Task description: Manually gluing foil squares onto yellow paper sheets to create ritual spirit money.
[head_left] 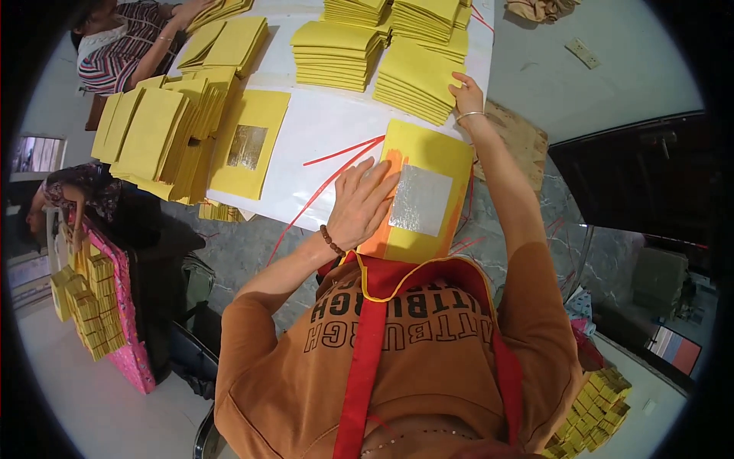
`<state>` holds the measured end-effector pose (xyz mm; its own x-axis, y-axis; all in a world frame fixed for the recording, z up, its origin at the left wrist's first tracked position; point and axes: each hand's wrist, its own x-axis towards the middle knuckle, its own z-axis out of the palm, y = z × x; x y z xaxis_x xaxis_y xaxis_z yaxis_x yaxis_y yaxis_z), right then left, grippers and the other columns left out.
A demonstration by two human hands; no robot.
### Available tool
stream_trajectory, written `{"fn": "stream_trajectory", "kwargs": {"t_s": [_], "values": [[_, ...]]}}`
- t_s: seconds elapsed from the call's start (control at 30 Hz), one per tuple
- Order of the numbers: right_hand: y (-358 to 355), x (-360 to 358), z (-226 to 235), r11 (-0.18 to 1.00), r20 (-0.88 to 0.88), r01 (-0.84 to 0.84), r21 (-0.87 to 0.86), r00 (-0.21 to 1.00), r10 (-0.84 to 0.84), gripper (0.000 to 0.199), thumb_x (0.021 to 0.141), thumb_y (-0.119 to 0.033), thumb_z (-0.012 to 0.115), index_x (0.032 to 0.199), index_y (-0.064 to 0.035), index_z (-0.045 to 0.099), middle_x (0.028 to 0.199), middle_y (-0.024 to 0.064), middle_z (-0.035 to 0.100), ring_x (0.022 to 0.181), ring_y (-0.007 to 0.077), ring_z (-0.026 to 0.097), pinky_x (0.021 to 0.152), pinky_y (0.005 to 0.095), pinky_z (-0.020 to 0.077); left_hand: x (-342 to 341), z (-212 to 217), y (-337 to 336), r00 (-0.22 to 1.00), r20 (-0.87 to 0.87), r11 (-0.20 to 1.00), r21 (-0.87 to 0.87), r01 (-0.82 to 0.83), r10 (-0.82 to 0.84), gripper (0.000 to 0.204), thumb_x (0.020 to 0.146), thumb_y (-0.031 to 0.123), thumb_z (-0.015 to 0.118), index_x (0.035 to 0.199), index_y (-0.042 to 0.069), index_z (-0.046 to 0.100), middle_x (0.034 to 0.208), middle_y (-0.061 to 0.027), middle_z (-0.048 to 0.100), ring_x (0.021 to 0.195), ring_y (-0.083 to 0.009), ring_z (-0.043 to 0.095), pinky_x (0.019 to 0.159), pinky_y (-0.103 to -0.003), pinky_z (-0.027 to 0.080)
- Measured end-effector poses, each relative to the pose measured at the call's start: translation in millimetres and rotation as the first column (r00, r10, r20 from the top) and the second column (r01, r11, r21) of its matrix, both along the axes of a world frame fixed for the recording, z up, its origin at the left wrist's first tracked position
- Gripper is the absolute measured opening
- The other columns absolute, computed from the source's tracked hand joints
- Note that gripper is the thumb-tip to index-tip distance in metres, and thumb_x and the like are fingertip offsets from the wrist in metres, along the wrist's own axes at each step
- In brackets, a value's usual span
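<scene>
We judge it partway: the layered yellow paper stack (424,73) at one o'clock looks done, our right hand (469,95) at its edge, pinch unclear, while our left hand (365,202), fingers loosely spread, covers part of the seemingly unfinished silver-patched yellow sheet (430,143) at two o'clock

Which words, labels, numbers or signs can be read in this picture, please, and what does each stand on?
Brown top: dark block capitals in rows, upside down here; I won't copy the wording.
Yellow piece under the left hand: no lettering I can make out, nor on its shiny patch.
Yellow stack at the right hand: none visible.
Coloured panel far right: too small to read.
</scene>
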<state>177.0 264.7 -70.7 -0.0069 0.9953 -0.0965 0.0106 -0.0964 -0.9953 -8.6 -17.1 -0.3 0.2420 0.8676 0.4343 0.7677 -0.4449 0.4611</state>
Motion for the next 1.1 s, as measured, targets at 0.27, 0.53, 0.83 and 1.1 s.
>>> {"fn": "stream_trajectory", "kwargs": {"t_s": [0.27,0.53,0.83,1.1], "values": [[27,-3,-26,0.998,0.435,-0.036,-0.054,0.899,0.056,0.032,0.075,-0.015,0.064,0.106,-0.0141,0.063,0.108,0.0135,0.058,0.096,0.0265,0.056,0.084,0.0339,0.0447,2,-9,-1,0.999,0.004,0.998,-0.023,0.054,-0.054,0.035,0.075,0.004,0.058,0.110,0.007,0.057,0.116,-0.0103,0.052,0.114,-0.0292,0.042,0.093,-0.043,0.030],[13,19,0,1.000,0.577,0.014,0.028,0.816,-0.027,0.040,0.073,-0.030,0.066,0.110,-0.0179,0.061,0.129,0.0158,0.038,0.118,0.0323,0.039,0.098,0.0368,0.0339,-1,-4,-3,0.997,0.002,0.997,0.011,0.072,-0.072,0.034,0.073,0.004,0.059,0.107,0.007,0.058,0.112,-0.0096,0.054,0.113,-0.0267,0.044,0.092,-0.043,0.030],[-168,48,86,0.820,0.564,-0.469,0.328,0.793,0.229,0.027,0.076,-0.016,0.063,0.103,-0.0113,0.061,0.109,0.0076,0.058,0.107,0.0252,0.050,0.089,0.0337,0.0395,-113,6,3,0.602,0.640,0.838,-0.126,-0.531,0.478,0.023,0.090,0.006,0.049,0.110,-0.001,0.056,0.099,-0.0093,0.062,0.085,-0.0138,0.059,0.077,-0.026,0.046],[-261,52,61,0.734,0.886,-0.608,0.302,0.463,0.019,0.034,0.073,-0.031,0.068,0.103,-0.0173,0.062,0.120,0.0000,0.054,0.119,0.0232,0.042,0.096,0.0414,0.0281,-2,19,-27,0.897,-0.058,0.897,-0.090,0.433,-0.439,0.032,0.073,0.015,0.065,0.102,0.005,0.058,0.098,-0.0068,0.056,0.093,-0.0221,0.051,0.077,-0.033,0.042]]}}
